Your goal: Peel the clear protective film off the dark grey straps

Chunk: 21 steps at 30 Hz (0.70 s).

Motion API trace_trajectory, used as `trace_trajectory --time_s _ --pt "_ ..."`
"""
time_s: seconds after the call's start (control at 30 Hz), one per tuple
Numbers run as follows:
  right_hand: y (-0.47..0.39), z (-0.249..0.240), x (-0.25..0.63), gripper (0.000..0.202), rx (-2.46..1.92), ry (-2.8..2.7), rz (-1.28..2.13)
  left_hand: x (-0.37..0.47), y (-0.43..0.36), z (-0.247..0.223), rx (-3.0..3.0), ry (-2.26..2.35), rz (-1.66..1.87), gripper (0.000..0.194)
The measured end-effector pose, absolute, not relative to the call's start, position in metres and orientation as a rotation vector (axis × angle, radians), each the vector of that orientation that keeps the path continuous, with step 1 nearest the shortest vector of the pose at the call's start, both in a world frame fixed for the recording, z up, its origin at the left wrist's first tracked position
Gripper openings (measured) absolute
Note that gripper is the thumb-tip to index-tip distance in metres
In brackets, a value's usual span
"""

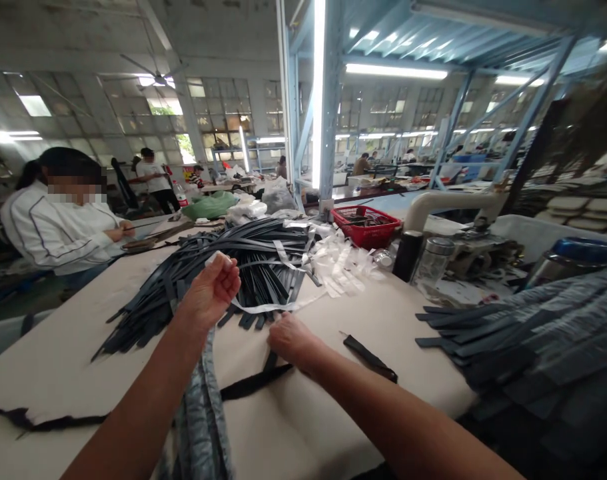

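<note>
My left hand point(214, 288) is raised above the table, fingers closed on the end of a thin white backing strip point(268, 308) that runs down to my right hand. My right hand point(289, 337) rests on the table, pinching a dark strap point(256, 381) that lies across the beige table point(73, 360). Just beyond both hands lies a big heap of dark straps point(243, 267). A tangle of peeled white strips point(340, 261) lies behind it to the right.
A loose dark strap piece point(370, 358) lies right of my right hand. Stacked dark straps point(523, 333) fill the right side. A red basket point(366, 225), a black bottle point(407, 255) and a glass jar point(432, 261) stand behind. A person in white point(58, 223) works at far left.
</note>
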State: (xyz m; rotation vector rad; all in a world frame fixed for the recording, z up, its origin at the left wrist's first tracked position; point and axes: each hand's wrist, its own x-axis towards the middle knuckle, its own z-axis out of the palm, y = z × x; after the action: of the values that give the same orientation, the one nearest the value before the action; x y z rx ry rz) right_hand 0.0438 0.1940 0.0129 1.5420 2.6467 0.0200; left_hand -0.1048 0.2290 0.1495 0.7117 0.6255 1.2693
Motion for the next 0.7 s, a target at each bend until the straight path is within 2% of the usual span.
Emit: trace_trajectory --time_s 0.1,0.2,0.27,0.37,0.53,0.7 --pt "0.189 0.010 0.054 0.020 1.458 2.682 0.108 -0.110 0.231 0.156 0.672 0.617 1.312 0.029" --pt "0.177 0.008 0.069 0.015 1.426 2.824 0.141 -0.111 0.232 0.155 0.627 0.609 1.315 0.026" --pt "0.167 0.007 0.078 0.009 1.489 2.932 0.143 -0.108 0.233 0.153 0.596 0.595 1.311 0.026" --pt "0.154 0.009 0.087 0.015 1.687 3.100 0.104 -0.101 0.232 0.151 0.563 0.574 1.301 0.027" --pt "0.147 0.029 0.119 0.023 2.296 3.347 -0.023 -0.088 0.227 0.150 0.539 0.567 1.287 0.027" --pt "0.118 0.088 0.214 0.030 3.190 3.347 -0.089 -0.075 0.214 0.139 0.532 0.589 1.244 0.023"
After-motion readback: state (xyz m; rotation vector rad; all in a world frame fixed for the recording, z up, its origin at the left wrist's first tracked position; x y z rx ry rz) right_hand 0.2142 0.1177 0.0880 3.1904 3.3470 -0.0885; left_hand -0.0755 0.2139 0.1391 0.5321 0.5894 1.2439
